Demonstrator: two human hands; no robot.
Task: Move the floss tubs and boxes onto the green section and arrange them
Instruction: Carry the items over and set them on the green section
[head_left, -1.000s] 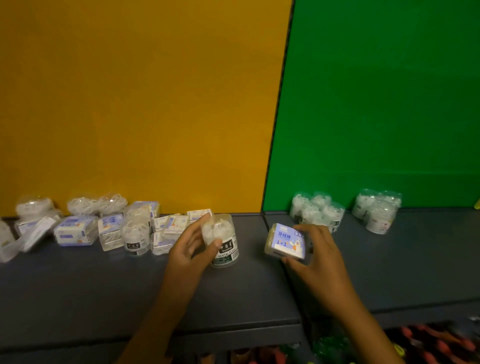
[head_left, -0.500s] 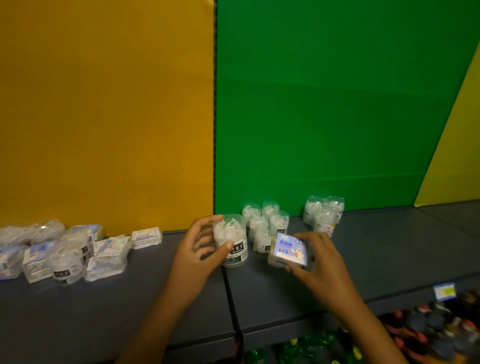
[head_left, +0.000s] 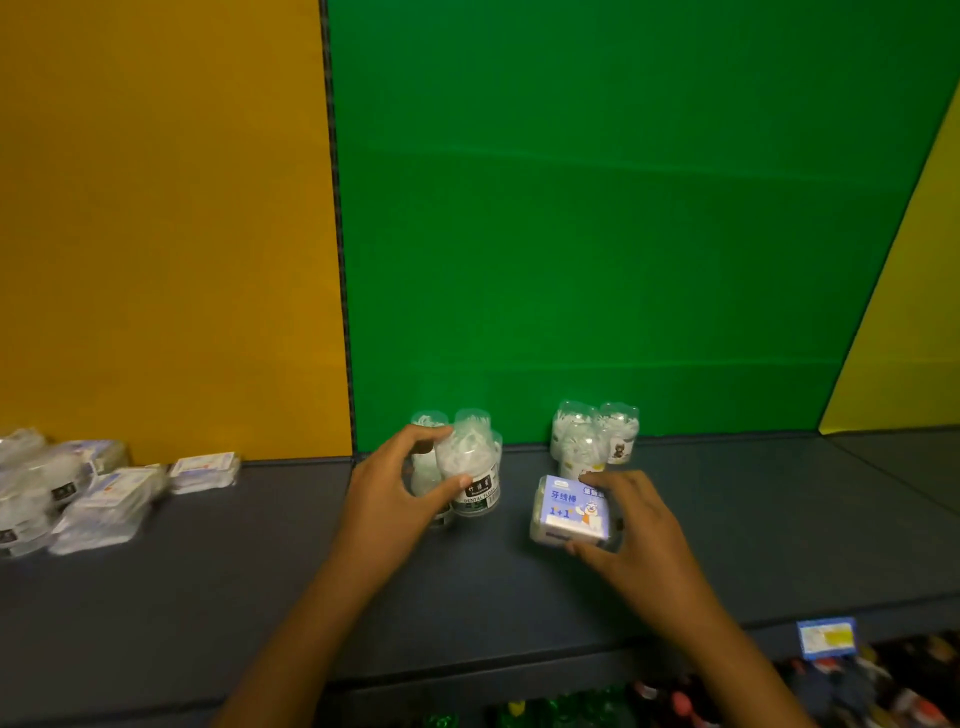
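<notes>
My left hand (head_left: 395, 493) grips a clear floss tub (head_left: 470, 470) with a black label, held against a cluster of tubs (head_left: 428, 457) at the left of the green section (head_left: 571, 234). My right hand (head_left: 631, 525) holds a blue-and-white floss box (head_left: 571, 512) from the right, low over the dark shelf (head_left: 467, 587). A second group of tubs (head_left: 595, 434) stands just behind the box. More floss boxes and tubs (head_left: 93, 488) lie heaped on the shelf under the orange section (head_left: 156, 208).
A yellow panel (head_left: 914, 338) borders the green one on the right. The shelf front edge carries a blue price tag (head_left: 826, 636). Bottles (head_left: 883, 686) fill the lower shelf below.
Both hands have carried the tub and the box rightward from the orange side to the green section. The tub now touches the left tub cluster; the box sits before the right group.
</notes>
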